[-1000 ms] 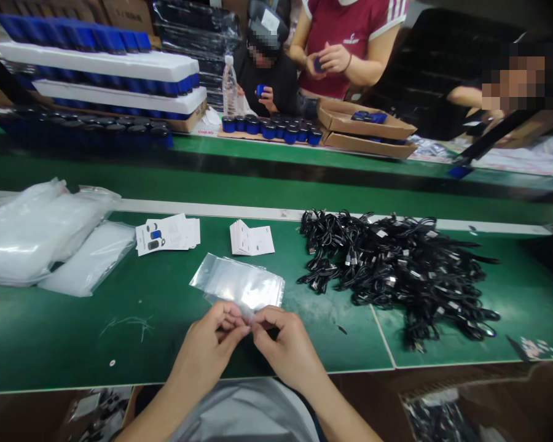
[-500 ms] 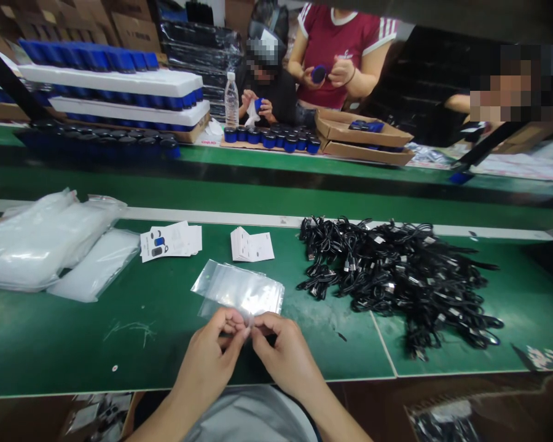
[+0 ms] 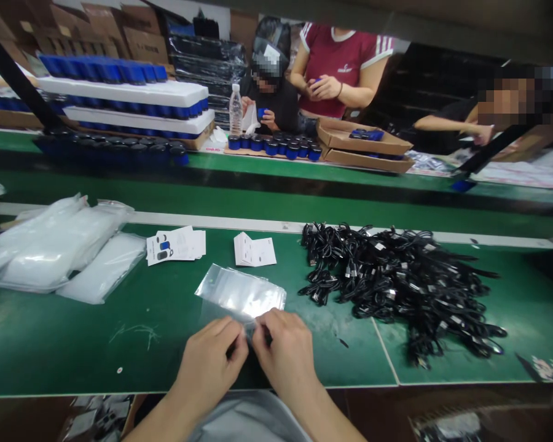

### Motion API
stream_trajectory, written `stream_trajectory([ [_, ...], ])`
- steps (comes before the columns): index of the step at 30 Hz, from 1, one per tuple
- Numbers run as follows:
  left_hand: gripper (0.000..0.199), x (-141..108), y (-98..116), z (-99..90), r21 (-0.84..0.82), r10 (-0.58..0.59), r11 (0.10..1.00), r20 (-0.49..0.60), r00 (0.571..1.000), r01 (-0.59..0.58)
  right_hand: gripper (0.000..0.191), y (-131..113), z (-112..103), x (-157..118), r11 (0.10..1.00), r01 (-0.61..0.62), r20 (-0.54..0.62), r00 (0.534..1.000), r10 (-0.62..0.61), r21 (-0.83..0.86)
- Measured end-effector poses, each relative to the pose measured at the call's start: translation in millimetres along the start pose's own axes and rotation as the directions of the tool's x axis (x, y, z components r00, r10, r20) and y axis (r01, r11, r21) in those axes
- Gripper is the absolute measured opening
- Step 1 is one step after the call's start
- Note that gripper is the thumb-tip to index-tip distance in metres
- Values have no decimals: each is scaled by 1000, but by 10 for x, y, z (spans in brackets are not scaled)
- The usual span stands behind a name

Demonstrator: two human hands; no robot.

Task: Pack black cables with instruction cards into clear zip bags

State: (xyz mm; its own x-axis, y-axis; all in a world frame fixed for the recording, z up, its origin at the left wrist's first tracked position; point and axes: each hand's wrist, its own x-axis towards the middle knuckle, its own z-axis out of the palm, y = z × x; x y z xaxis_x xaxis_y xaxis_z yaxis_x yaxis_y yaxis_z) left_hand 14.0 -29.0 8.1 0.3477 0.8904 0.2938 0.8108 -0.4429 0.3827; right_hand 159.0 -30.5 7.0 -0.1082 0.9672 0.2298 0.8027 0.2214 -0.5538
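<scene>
My left hand (image 3: 215, 351) and my right hand (image 3: 283, 344) meet close together near the front of the green table. Both are closed, thumbs pressed against fingers, pinching the near edge of a clear plastic bag (image 3: 221, 314). That bag is see-through and mostly hidden by the fingers. Just beyond it lies a stack of clear plastic bags (image 3: 239, 290), glossy and slightly fanned. Behind the stack are a folded leaflet pile (image 3: 262, 252) and, to its left, a spread pile of printed leaflets (image 3: 177, 244).
Bundled black cables (image 3: 387, 276) are heaped on the right. Packs of white plastic bags (image 3: 69, 245) lie at the left. Across the green table (image 3: 175, 350), co-workers handle blue round items beside a water bottle (image 3: 235, 110), a cardboard tray (image 3: 364, 138) and white foam trays (image 3: 133, 92).
My hands have turned palms further down, with the fingers still pinched together at the bag's edge. The view has shifted slightly. Across the table, the co-workers' hands have moved.
</scene>
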Motion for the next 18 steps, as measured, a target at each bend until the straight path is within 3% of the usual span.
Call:
stream_trajectory([
  [2, 25, -5, -12, -16, -1, -28, 1000, -44, 999, 28, 19, 6, -27, 22, 996, -46, -6, 999, 47, 79],
  [7, 24, -11, -29, -39, -45, -52, 998, -75, 996, 49, 18, -78, -66, 44, 909, -133, 119, 988, 93, 394],
  [10, 24, -30, -32, -63, -76, -46, 996, -72, 996, 40, 15, -133, -25, 55, 924, -126, 136, 987, 81, 362],
  [14, 21, -84, -82, -144, -135, -81, 989, -108, 991, 66, 19, -117, -60, 124, 973, -121, 115, 988, 100, 197],
  [18, 22, -87, -163, -200, -205, -200, 962, -80, 977, 180, 6, -33, -242, 375, 949, -60, 296, 955, -36, 311],
])
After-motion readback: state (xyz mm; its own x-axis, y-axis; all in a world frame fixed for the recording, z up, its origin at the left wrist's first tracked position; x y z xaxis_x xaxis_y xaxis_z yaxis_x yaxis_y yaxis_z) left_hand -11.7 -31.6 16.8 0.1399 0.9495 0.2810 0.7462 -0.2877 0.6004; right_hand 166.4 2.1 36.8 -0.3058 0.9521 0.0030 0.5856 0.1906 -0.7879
